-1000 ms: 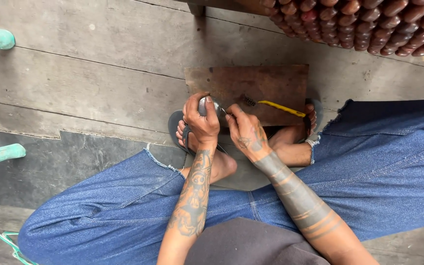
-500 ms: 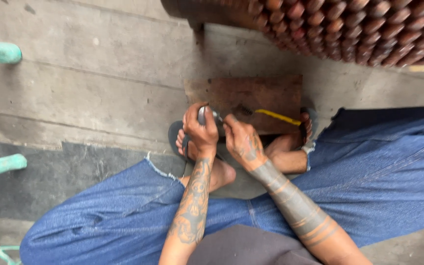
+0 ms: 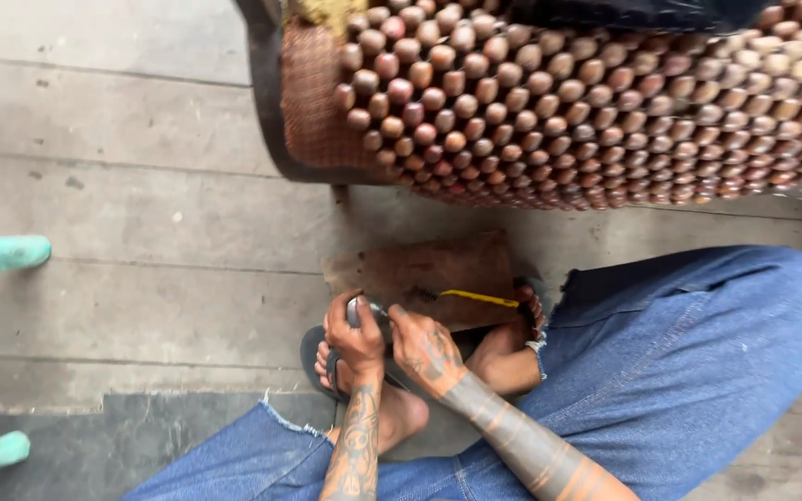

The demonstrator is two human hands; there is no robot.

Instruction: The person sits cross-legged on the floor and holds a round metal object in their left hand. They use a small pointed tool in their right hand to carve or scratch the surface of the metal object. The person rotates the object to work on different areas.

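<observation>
My left hand (image 3: 356,336) is closed around a small grey metal piece (image 3: 355,310), held just above my sandalled foot (image 3: 327,364). My right hand (image 3: 426,351) sits right beside it, fingertips pinched at a thin tool that meets the metal piece; what exactly the fingers hold is hard to tell. Both hands hover over the near edge of a brown wooden block (image 3: 424,271) on the floor. A thin yellow rod (image 3: 480,298) lies on the block to the right of my hands.
I sit cross-legged in blue jeans (image 3: 698,371) on a grey plank floor (image 3: 141,204). A seat covered with brown wooden beads (image 3: 559,102) fills the top. Two teal legs (image 3: 2,252) of some furniture enter from the left.
My view has tilted upward, bringing the beaded seat much further into view. Both hands stay together on the metal piece over the block, hardly moved.
</observation>
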